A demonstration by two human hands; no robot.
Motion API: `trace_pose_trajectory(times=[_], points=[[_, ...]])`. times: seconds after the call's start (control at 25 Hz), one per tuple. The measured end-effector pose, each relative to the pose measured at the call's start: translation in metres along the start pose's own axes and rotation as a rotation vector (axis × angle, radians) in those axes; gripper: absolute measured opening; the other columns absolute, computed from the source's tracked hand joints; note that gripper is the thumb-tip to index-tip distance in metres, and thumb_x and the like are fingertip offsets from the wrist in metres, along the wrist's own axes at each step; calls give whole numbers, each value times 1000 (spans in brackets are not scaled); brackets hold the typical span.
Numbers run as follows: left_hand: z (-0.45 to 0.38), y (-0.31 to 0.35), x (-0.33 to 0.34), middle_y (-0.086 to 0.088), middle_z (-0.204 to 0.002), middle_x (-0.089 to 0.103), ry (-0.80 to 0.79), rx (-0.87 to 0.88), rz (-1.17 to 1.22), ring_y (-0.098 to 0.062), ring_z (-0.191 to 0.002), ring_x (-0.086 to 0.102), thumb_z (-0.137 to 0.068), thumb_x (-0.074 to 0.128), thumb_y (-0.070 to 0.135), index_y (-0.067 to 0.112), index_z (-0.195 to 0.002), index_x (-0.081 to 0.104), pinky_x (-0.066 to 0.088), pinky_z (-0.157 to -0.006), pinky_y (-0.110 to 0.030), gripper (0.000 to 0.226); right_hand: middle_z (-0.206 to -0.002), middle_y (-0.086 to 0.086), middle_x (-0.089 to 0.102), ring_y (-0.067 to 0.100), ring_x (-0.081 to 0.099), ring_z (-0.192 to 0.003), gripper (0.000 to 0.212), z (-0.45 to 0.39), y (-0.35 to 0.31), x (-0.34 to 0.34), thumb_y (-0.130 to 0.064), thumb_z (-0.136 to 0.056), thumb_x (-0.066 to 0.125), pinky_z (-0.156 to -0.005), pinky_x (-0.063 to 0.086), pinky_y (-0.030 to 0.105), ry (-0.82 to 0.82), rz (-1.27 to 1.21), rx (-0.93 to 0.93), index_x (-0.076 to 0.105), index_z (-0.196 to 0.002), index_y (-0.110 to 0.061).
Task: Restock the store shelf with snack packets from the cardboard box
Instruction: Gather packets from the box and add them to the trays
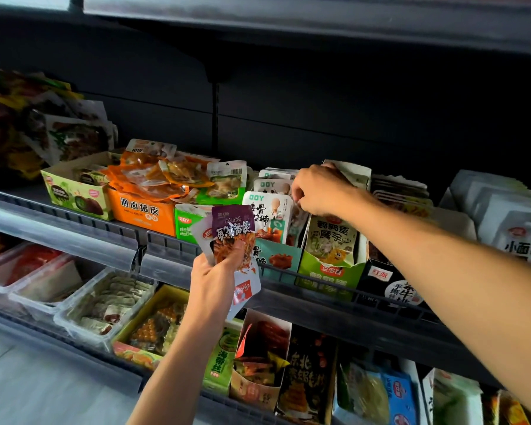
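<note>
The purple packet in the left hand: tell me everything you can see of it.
The purple packet is a glossy flexible pouch with white lettering and an orange-brown food picture. It stands roughly upright at the front of a small fan of packets, white ones behind and below it. The left hand grips the bunch, thumb across its lower front, held before the shelf rail.

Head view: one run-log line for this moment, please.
left hand: holds purple snack packets | right hand: fingering packets in green display box | upper shelf: restock ongoing
</note>
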State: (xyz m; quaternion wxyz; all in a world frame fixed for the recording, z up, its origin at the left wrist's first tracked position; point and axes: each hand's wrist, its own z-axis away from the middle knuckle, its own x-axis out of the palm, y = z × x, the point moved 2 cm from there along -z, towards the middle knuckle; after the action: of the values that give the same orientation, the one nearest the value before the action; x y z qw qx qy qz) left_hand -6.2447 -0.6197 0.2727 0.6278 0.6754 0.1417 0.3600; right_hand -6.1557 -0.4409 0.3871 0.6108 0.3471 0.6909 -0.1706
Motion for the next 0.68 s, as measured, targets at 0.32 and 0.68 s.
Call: trace_pose_trajectory(times=[0.32,0.68], points=[[3,4,1,1,-82,75,-25,23,25,-25,-86,70,-94,65,27,24,-84,64,55,-68,-36,10,-103,-6,67,14,54,-96,23,-7,-6,-6,-11,-89,60,-97,42,37,-130,-297,107,75,-102,-23],[1,1,-2,-8,-89,76,-25,9,-16,-30,-88,72,-94,65,28,21,-86,71,59,-73,-42,13,-79,-3,62,17,60,-81,33,-4,-6,-14,4,-86,65,-72,53,34,-276,-307,-12,58,-75,-26]])
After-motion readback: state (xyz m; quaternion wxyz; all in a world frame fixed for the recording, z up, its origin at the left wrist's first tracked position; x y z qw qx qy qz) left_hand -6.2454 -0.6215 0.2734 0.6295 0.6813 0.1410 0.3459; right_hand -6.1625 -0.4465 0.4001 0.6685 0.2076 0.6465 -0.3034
